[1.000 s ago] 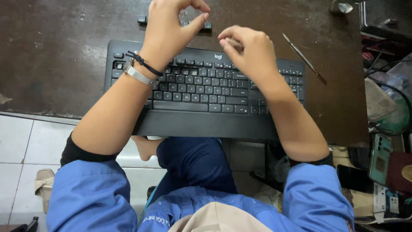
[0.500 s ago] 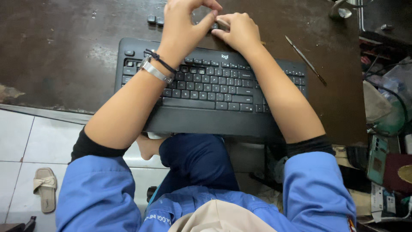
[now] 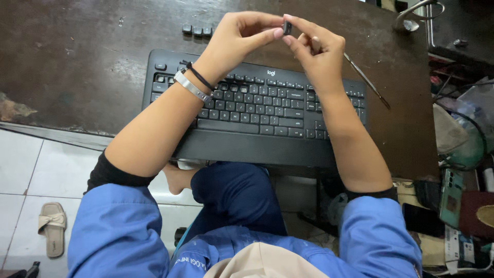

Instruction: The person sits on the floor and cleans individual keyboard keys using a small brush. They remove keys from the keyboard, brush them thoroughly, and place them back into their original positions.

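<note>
A black keyboard lies on a dark brown table in front of me. Above its top edge, my left hand and my right hand meet, both pinching a small black keycap between fingertips. My right hand also holds a thin metal tool that sticks out toward the right. A silver bracelet and black bands circle my left wrist. Three loose black keycaps sit in a row on the table behind the keyboard.
A beige sandal rests on the white tiled floor at lower left. Cluttered items, including a green phone and a clear plastic bag, crowd the right side. A metal fitting is at the table's far right.
Both hands have come together and lifted slightly above the keyboard's top edge, now pinching the small keycap between them. The view has shifted a little.
</note>
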